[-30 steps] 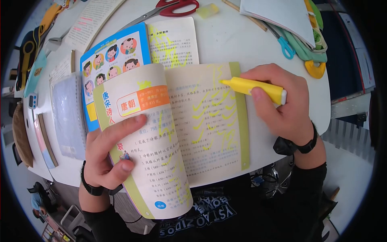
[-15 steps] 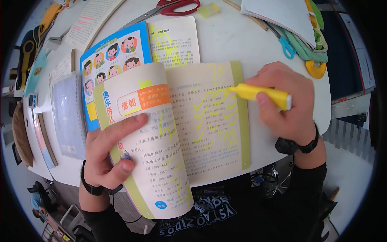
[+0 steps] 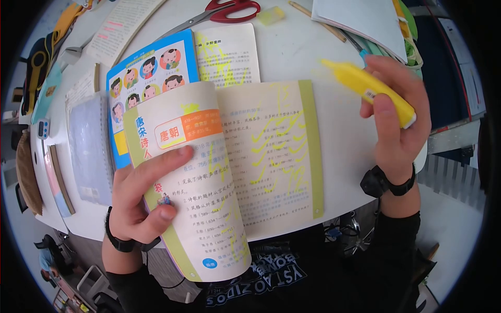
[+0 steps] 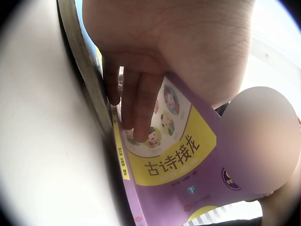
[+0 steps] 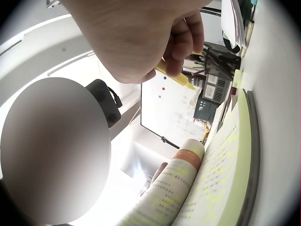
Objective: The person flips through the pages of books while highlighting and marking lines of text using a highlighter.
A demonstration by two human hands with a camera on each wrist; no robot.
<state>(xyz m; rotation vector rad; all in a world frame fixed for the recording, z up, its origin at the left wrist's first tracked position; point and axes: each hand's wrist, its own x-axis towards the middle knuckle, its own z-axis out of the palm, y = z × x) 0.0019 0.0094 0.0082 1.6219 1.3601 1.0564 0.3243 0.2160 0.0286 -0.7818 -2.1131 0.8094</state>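
Observation:
An open paperback book [image 3: 276,203] with printed Chinese text and yellow marker strokes is gripped at its left side by my left hand [image 3: 134,206]. The thumb and index finger lie on the left page, which bulges up in a curve. From the left wrist view, other fingers [image 4: 145,108] spread against the book's purple cover [image 4: 164,202] from beneath. My right hand [image 3: 401,122] pinches a yellow highlighter [image 3: 365,83], raised off the right page and beyond its upper right corner. The highlighter's tip points up and left.
Under the open book's far side lie a blue picture-covered book [image 3: 117,70] and a printed booklet [image 3: 245,39]. Red-handled scissors [image 3: 235,11] lie beyond them. A spiral notebook [image 3: 88,151] sits at left; white papers [image 3: 360,23] and pencils [image 3: 334,32] are at the far right.
The right hand has lifted the highlighter from the right page's text and carried it up and to the right, away from the book. My left hand keeps its hold on the book.

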